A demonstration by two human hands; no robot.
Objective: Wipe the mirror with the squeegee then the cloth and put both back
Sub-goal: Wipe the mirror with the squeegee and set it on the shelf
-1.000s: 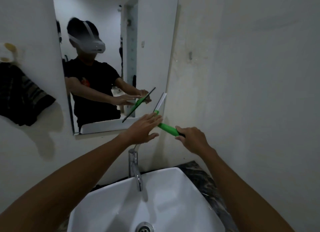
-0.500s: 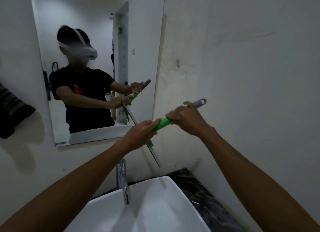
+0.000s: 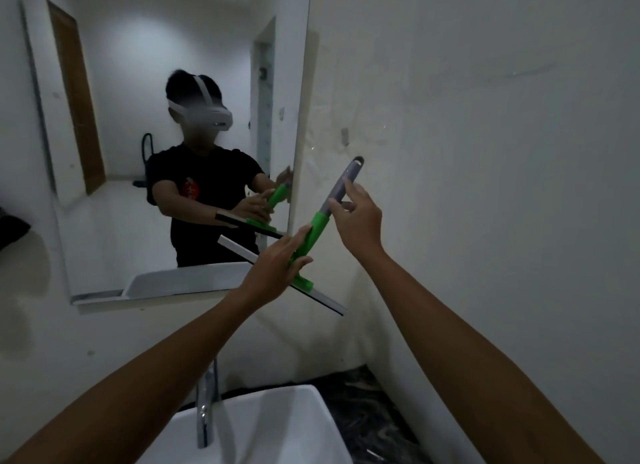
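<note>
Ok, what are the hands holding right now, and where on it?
Both hold the squeegee: the left hand grips the green lower part of its handle, the right hand pinches the grey upper end.

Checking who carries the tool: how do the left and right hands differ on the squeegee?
The left hand sits low, on the green neck of the squeegee just above the blade; the right hand sits high, on the grey end. The left hand pinches the neck between fingers and thumb; the right hand's fingers are loose, only tips touching, and whether it pinches is unclear. Both touch the same handle.
</note>
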